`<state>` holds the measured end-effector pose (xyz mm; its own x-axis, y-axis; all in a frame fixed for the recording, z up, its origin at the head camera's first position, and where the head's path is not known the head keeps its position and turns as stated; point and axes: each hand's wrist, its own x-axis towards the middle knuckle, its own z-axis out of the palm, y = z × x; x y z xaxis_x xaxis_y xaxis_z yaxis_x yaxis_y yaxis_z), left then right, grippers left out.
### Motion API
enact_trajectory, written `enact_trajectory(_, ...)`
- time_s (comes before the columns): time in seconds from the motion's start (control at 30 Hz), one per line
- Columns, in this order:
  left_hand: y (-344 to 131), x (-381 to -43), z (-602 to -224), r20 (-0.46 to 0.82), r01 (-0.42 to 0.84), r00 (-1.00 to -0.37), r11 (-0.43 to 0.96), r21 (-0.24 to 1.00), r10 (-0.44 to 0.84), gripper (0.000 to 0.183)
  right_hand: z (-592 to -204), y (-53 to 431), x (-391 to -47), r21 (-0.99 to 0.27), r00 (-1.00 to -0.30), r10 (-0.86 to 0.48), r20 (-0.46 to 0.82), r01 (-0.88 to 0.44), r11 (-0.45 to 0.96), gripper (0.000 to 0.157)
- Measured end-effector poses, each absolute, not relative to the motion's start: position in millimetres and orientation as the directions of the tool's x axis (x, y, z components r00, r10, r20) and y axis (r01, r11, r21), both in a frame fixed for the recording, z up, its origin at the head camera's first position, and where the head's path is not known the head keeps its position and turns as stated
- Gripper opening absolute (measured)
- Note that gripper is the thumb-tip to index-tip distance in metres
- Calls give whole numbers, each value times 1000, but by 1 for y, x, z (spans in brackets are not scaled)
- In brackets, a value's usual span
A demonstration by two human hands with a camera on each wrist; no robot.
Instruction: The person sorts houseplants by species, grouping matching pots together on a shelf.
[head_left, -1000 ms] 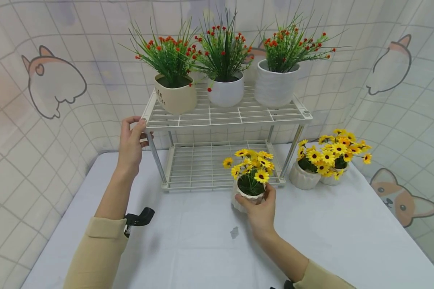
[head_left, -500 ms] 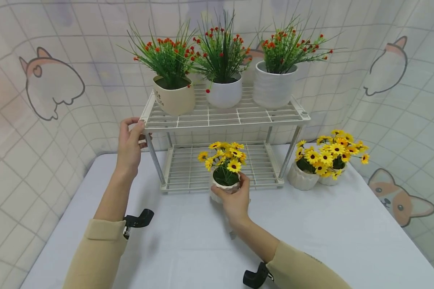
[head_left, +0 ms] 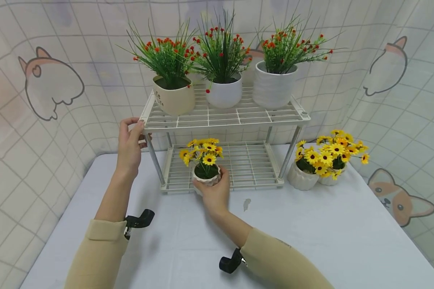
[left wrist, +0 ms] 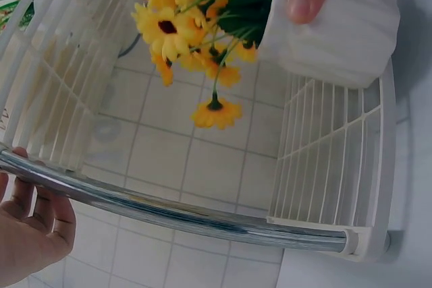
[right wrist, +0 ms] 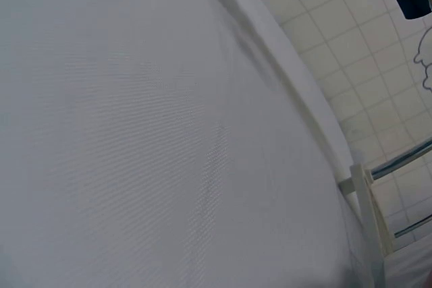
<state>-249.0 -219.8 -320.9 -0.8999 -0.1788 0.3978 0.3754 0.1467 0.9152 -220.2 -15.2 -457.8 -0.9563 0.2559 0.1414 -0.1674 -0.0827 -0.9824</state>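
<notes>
My right hand (head_left: 217, 196) holds a small white ribbed pot (left wrist: 344, 38) of yellow artificial daisies (head_left: 206, 158). The pot is at the front left of the lower wire shelf (head_left: 251, 186), overlapping its front rail in the head view. In the left wrist view it is tipped on its side relative to the camera, with a fingertip pressed on its wall. At the top left corner of the white two-tier rack (head_left: 224, 127), my left hand (head_left: 129, 148) grips the frame beside the metal post (left wrist: 169, 210). The right wrist view shows mostly white tablecloth (right wrist: 135, 133), not the hand.
On the upper shelf stand three red-flowered grass plants, in a cream pot (head_left: 177, 100), a round white pot (head_left: 225, 94) and a taller white pot (head_left: 275, 86). Two more daisy pots (head_left: 303, 176) are on the table right of the rack. A tiled-pattern curtain (head_left: 105, 80) hangs behind.
My right hand has carried the daisy pot leftward and slightly away from me, from the rack's right front to its lower left front. My left hand stays at the corner.
</notes>
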Motion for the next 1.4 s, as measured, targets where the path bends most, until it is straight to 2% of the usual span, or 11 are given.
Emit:
enact_trajectory(0.27, -219, -250, -320, 396, 379, -900, 121, 918, -182, 29, -463, -28, -231, -989, -944, 302, 134, -147, -21, 89)
enact_trajectory(0.47, -220, -251, -321, 397, 376, -899, 135, 917, -187, 29, -468, -39, -231, -986, -918, 364, 159, -130, 102, 83)
enact_trajectory(0.7, -221, -249, -321, 391, 372, -899, 127, 919, -199, 29, -473, -51, -236, -975, -906, 365, 216, -182, 125, 78)
enact_trajectory(1.2, -218, -251, -320, 385, 380, -893, 64, 923, -233, 24, -465, -83, -250, -967, -887, 407, 220, -143, 210, 74)
enact_trajectory(1.4, -215, -252, -322, 393, 383, -887, 89, 919, -241, 23, -466, -87, -255, -959, -892, 393, 225, -132, 250, 74)
